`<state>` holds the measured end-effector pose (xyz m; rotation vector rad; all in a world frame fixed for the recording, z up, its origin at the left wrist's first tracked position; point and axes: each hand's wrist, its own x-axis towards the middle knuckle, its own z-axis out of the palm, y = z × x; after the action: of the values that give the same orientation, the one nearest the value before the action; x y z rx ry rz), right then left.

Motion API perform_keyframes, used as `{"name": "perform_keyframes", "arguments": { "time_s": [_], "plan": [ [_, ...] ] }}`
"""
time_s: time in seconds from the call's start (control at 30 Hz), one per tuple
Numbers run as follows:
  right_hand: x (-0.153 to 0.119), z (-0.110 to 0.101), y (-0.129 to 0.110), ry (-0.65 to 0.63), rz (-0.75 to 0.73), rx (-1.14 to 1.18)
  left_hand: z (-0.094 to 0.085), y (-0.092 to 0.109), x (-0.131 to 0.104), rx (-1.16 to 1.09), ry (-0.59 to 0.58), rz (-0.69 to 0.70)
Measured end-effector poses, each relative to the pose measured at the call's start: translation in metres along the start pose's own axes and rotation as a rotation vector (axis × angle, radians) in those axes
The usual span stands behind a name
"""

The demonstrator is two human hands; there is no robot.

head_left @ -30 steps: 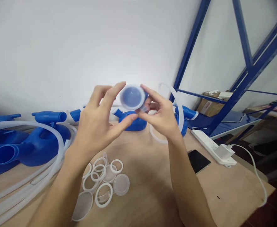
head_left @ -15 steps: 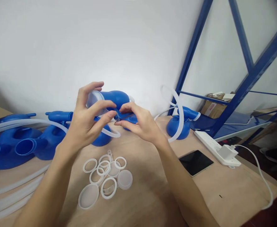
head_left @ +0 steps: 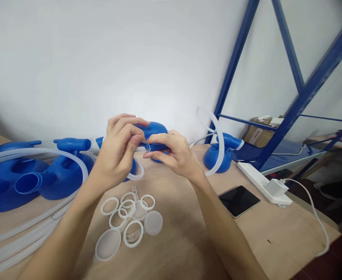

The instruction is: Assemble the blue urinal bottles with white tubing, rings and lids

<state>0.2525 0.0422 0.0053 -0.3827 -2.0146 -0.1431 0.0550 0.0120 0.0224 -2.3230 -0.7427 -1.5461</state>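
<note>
Both my hands work on a blue urinal bottle (head_left: 156, 127) in front of the wall. My left hand (head_left: 122, 149) is closed, its curled fingers and thumb pinching at the bottle's near end; it covers much of that side. With thumb and forefinger, my right hand (head_left: 173, 151) grips the bottle beside a small blue nozzle tip (head_left: 147, 146), where a bit of clear plastic shows. On the table below lie several white rings (head_left: 133, 233), a round translucent cap (head_left: 153, 223) and a larger lid (head_left: 108, 244).
More blue bottles (head_left: 61, 175) stand at the left with pale hoses (head_left: 21, 227). Another bottle (head_left: 217, 158) with a looped hose stands back right. A tablet (head_left: 239, 200), a power strip (head_left: 262, 182) with a plugged charger and a blue metal rack (head_left: 300, 93) are on the right.
My left hand has moved right and curled its spread fingers in against the bottle. The bottle's white-capped end, visible before, is now hidden behind it. My right hand keeps its pinch.
</note>
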Motion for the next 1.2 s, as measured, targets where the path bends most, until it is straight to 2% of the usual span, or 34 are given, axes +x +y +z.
{"name": "perform_keyframes", "arguments": {
  "time_s": [0.13,0.2,0.4,0.47,0.53,0.6,0.73,0.83,0.87,0.97,1.03,1.1,1.2],
  "plan": [
    [0.000,0.004,0.000,0.039,-0.004,0.066,0.008,0.000,-0.002,-0.032,0.090,-0.039],
    [0.000,0.005,0.002,0.002,-0.026,0.059,0.006,0.000,-0.002,-0.052,0.074,-0.047],
    [0.003,-0.003,0.003,-0.068,-0.056,-0.022,-0.026,-0.001,0.000,-0.048,-0.221,0.012],
    [0.004,-0.008,-0.002,-0.064,-0.061,-0.038,-0.036,-0.002,0.000,-0.103,-0.285,0.005],
    [0.005,-0.012,-0.006,-0.041,-0.049,-0.066,-0.038,-0.005,-0.001,-0.105,-0.299,-0.003],
    [0.004,-0.013,-0.009,-0.040,-0.047,-0.107,-0.033,-0.009,-0.002,-0.021,-0.242,-0.015],
    [0.003,-0.015,-0.009,-0.041,-0.028,-0.122,-0.014,-0.019,-0.004,0.187,-0.025,-0.045],
    [0.004,-0.022,-0.010,0.032,0.068,-0.196,-0.004,-0.027,-0.009,0.278,0.054,0.094],
    [0.004,-0.024,-0.011,0.007,0.089,-0.211,-0.002,-0.029,-0.011,0.280,0.062,0.162],
    [0.003,-0.021,-0.014,-0.226,0.109,-0.098,0.003,-0.034,-0.018,0.275,0.102,0.266],
    [0.001,-0.012,-0.015,-0.315,0.135,0.007,0.004,-0.035,-0.021,0.341,0.153,0.211],
    [-0.001,0.000,-0.014,-0.301,0.178,0.060,0.002,-0.035,-0.022,0.408,0.179,0.125],
    [-0.002,0.014,-0.010,-0.273,0.208,0.099,-0.008,-0.034,-0.019,0.394,0.123,0.064]
  ]
}}
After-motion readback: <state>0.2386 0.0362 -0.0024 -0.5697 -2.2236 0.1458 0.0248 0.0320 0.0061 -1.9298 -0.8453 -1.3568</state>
